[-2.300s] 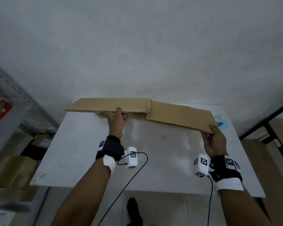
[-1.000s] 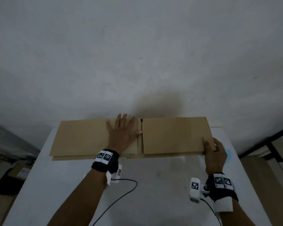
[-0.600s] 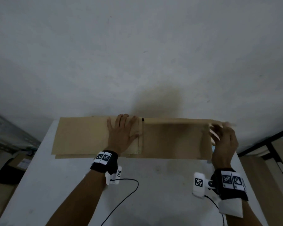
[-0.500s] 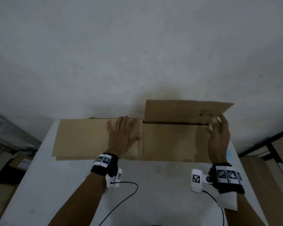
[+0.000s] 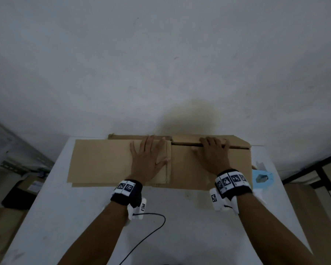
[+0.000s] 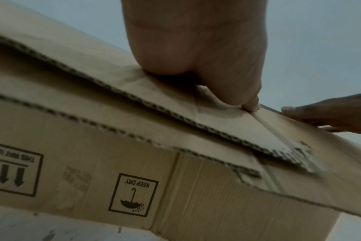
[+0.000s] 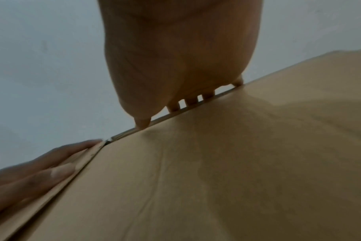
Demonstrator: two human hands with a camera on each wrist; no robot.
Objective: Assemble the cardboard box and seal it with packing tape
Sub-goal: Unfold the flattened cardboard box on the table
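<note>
A flattened brown cardboard box (image 5: 99, 161) lies on the white table (image 5: 180, 217) against the wall. My left hand (image 5: 147, 161) presses flat on its left flap beside the centre slit, fingers spread. My right hand (image 5: 212, 153) lies on the right half, fingertips on the crease where the right flap (image 5: 237, 142) is folded back toward the wall. The left wrist view shows the palm (image 6: 196, 48) on the layered corrugated edges of the box (image 6: 196, 187), printed "KEEP DRY". In the right wrist view the fingertips (image 7: 142, 122) touch the far edge of the box (image 7: 237, 163). Neither hand holds anything.
A light blue tape dispenser (image 5: 262, 177) sits on the table just right of the box. A black cable (image 5: 151, 232) trails from my left wrist across the near table. Shelving with cartons (image 5: 17, 188) stands to the left, a dark frame (image 5: 323, 169) to the right.
My right hand lifted the right flap, swung it up and back toward the wall, and now presses on its crease. My left hand stayed pressing the left flap.
</note>
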